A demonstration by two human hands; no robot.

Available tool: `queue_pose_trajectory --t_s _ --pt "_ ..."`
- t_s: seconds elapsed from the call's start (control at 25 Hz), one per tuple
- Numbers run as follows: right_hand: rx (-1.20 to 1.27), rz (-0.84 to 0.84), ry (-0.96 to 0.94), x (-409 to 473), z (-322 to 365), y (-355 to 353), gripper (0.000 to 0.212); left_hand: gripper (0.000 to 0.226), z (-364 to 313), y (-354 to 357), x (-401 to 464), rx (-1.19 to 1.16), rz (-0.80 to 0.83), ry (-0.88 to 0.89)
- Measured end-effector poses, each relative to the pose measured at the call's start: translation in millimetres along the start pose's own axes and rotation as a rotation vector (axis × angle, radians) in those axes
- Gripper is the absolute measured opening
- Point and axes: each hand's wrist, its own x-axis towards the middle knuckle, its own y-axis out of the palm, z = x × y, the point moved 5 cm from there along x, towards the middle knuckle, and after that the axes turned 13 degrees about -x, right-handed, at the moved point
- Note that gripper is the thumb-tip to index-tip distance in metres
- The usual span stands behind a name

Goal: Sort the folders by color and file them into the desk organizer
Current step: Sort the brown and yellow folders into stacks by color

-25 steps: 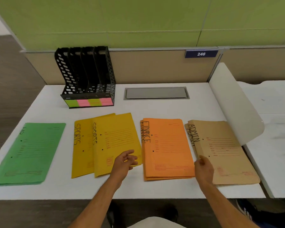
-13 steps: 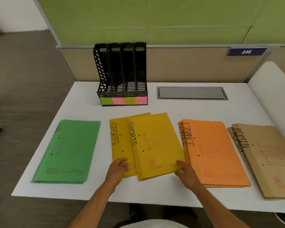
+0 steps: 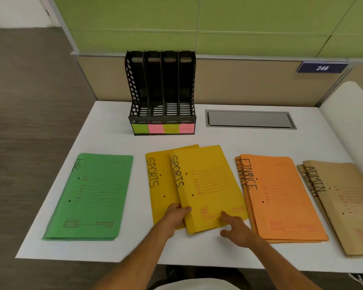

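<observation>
Two yellow SPORTS folders lie overlapped at the desk's middle: the upper one [image 3: 208, 185] tilted over the lower one [image 3: 158, 185]. My left hand [image 3: 174, 216] grips the near left corner of the upper yellow folder, thumb on top. My right hand [image 3: 237, 229] rests flat on that folder's near right edge, fingers spread. A green HR folder [image 3: 92, 195] lies to the left. Orange FINANCE folders [image 3: 281, 197] and brown ADMIN folders [image 3: 348, 206] lie to the right. The black four-slot desk organizer [image 3: 161, 91] stands at the back with nothing in its slots, coloured labels on its front.
A grey cable hatch [image 3: 249, 119] is set into the white desk [image 3: 113, 130] right of the organizer. A white rounded panel [image 3: 352, 114] rises at the desk's right end. A partition with a "246" sign [image 3: 322, 68] backs the desk.
The view has swung left. My right hand left the brown folders and came to the yellow pile. My left hand closed on the upper yellow folder's corner.
</observation>
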Motion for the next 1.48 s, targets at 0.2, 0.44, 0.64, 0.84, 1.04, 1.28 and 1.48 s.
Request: queue_pose_trajectory --t_s 0.2,0.44,0.64,0.84,1.04,1.28,1.48 --pt "0.258 -0.126 -0.036 -1.1 21.1 -16.1 0.051 0.031 -9.3 1.2 6.2 0.058 -0.069 0.120" --pt "0.362 -0.397 0.062 8.9 26.0 -50.7 0.043 0.024 -10.0 -80.7 6.4 0.059 -0.203 0.214" --pt "0.316 -0.275 0.211 36.5 34.3 -43.9 0.074 0.018 -11.3 -106.1 13.4 0.158 -0.262 0.193" --pt "0.391 -0.218 0.224 44.4 46.5 -48.9 0.069 0.024 -14.3 -113.2 37.7 0.198 -0.249 0.161" --pt "0.608 -0.064 0.247 33.3 45.1 -23.4 0.062 0.026 -31.2 -111.4 29.2 0.207 -0.246 0.205" --pt "0.276 -0.142 0.200 22.4 44.0 -13.5 0.045 0.029 -41.6 -102.5 33.2 0.308 -0.191 0.240" --pt "0.234 -0.251 0.261 21.0 35.3 -22.7 0.075 0.023 -19.0 -94.2 22.3 0.133 -0.203 0.216"
